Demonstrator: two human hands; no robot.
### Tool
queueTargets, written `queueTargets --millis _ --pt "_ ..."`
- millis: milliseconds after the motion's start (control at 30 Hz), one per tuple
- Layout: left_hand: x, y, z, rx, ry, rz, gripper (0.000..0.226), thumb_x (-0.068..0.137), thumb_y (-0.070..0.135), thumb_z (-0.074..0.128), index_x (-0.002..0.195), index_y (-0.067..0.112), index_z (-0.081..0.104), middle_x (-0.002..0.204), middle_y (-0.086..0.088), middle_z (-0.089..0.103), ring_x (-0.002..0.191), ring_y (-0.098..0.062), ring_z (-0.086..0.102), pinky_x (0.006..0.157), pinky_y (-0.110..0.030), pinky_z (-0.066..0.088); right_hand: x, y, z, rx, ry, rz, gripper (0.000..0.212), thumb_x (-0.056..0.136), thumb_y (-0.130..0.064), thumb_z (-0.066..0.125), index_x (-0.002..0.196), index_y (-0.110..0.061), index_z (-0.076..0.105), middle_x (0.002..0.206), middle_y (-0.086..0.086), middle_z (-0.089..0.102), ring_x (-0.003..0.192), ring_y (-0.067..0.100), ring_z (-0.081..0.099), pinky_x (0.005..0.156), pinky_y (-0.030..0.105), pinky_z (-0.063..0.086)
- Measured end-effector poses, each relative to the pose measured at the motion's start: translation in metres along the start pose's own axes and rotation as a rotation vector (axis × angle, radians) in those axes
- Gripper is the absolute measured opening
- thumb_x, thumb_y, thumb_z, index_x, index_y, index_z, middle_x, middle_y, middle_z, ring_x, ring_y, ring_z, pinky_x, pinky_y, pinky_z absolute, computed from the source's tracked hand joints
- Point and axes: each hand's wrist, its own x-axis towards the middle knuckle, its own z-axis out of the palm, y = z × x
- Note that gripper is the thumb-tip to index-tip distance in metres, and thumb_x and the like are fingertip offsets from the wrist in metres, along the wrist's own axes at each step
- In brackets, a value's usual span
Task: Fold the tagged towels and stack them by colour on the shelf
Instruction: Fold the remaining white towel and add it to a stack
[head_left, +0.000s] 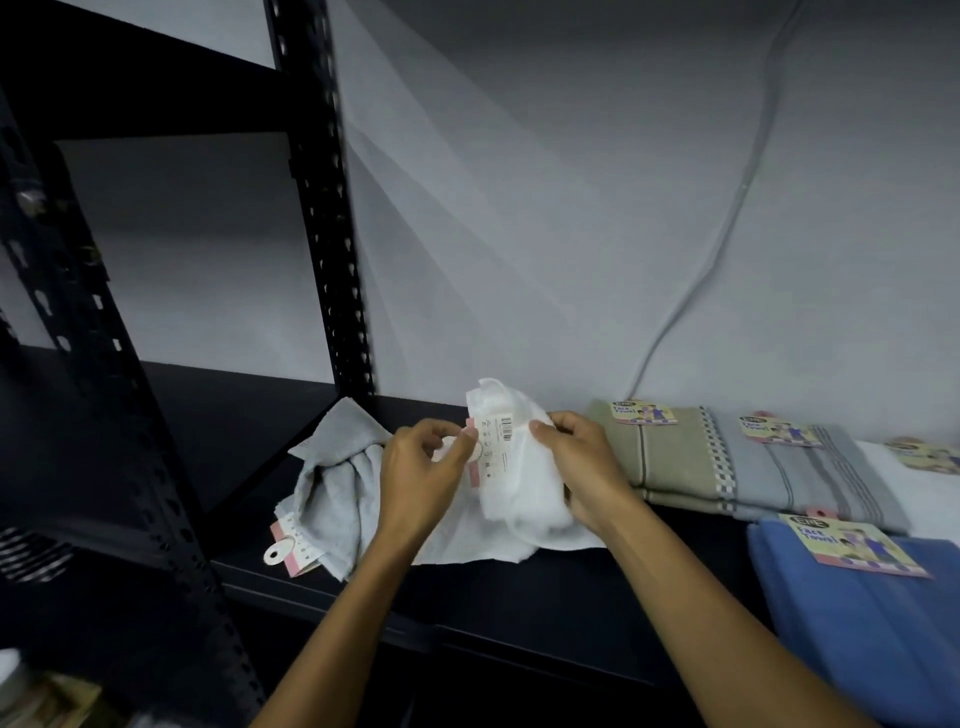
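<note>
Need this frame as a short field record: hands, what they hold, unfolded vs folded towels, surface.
left hand: left hand pinches the tag on the white towel
right hand: right hand grips the white towel, bunched, partly lifted off the shelf
unfolded: grey towel, crumpled, left of the hands, own tag hanging at its front
folded: beige towel, grey striped towel, blue towel, each lying flat with a label on top
surface: dark shelf, against a pale wall
</note>
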Motion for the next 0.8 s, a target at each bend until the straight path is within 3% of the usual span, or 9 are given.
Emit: queueTargets --millis 133,233,367,433,500,567,633,800 --pt "-0.009 -0.001 0.005 -0.118 -0.202 -0.251 0.022 0.086 0.024 0.074 0.104 0.021 0.063 0.078 0.0 0.072 0.064 -0.007 0.063 0.058 -0.02 0.048 -0.004 0.012 0.004 0.084 0.052 0.033 0.009 0.095 -0.014 0.059 0.099 -0.008 0.064 0.1 0.01 0.072 0.094 0.028 0.069 0.083 0.046 0.058" --pt "-0.01 0.002 0.005 -0.236 -0.21 -0.309 0.031 0.086 0.012 0.073 0.111 0.022 0.057 0.086 -0.005 0.073 0.066 -0.01 0.065 0.051 -0.014 0.045 -0.005 0.01 0.005 0.114 0.046 0.028 0.008 0.096 -0.012 0.058 0.1 -0.008 0.063 0.102 0.01 0.072 0.095 0.027 0.069 0.082 0.045 0.058" --pt "-0.001 0.012 0.001 -0.303 -0.212 -0.245 0.041 0.085 0.001 0.071 0.112 0.029 0.058 0.079 -0.017 0.07 0.065 -0.013 0.065 0.059 -0.023 0.052 -0.003 0.002 0.003 0.043 0.035 -0.029 0.015 0.093 -0.011 0.06 0.108 -0.014 0.059 0.107 0.006 0.07 0.097 0.022 0.068 0.086 0.042 0.057" --pt "0.01 0.021 0.001 -0.334 -0.22 -0.243 0.033 0.085 -0.002 0.068 0.107 0.022 0.067 0.086 -0.016 0.071 0.07 -0.019 0.067 0.066 -0.031 0.057 -0.002 -0.005 0.003 -0.093 0.051 -0.145 0.027 0.092 -0.012 0.062 0.117 -0.019 0.055 0.115 -0.001 0.064 0.101 0.013 0.063 0.086 0.031 0.053" --pt "0.022 0.032 0.0 -0.327 -0.212 -0.244 0.017 0.087 -0.002 0.065 0.093 0.012 0.075 0.084 -0.013 0.071 0.07 -0.021 0.067 0.066 -0.031 0.057 -0.003 -0.015 0.002 -0.282 0.075 -0.322 0.033 0.091 -0.015 0.064 0.121 -0.023 0.055 0.119 -0.01 0.056 0.107 0.006 0.053 0.085 0.017 0.042" --pt "0.035 0.047 -0.002 -0.337 -0.22 -0.237 0.011 0.088 0.0 0.066 0.083 0.003 0.075 0.077 -0.013 0.071 0.066 -0.019 0.068 0.062 -0.026 0.056 -0.004 -0.027 0.003 -0.401 0.077 -0.502 0.026 0.091 -0.019 0.066 0.116 -0.024 0.061 0.118 -0.014 0.057 0.107 0.003 0.049 0.082 0.01 0.037" --pt "0.049 0.066 -0.007 -0.333 -0.255 -0.209 0.012 0.09 0.003 0.064 0.086 -0.003 0.073 0.077 -0.013 0.072 0.065 -0.017 0.07 0.061 -0.022 0.055 -0.005 -0.042 0.002 -0.446 0.06 -0.62 0.016 0.091 -0.024 0.066 0.107 -0.024 0.067 0.112 -0.016 0.065 0.105 0.001 0.054 0.082 0.008 0.037" --pt "0.09 0.11 -0.027 -0.076 -0.455 0.014 0.012 0.087 0.005 0.068 0.098 0.003 0.072 0.09 -0.012 0.076 0.086 -0.02 0.074 0.077 -0.028 0.059 0.0 -0.087 -0.004 -0.519 -0.044 -0.684 0.022 0.086 -0.042 0.071 0.101 -0.025 0.071 0.097 -0.018 0.069 0.095 -0.006 0.058 0.072 0.004 0.039"
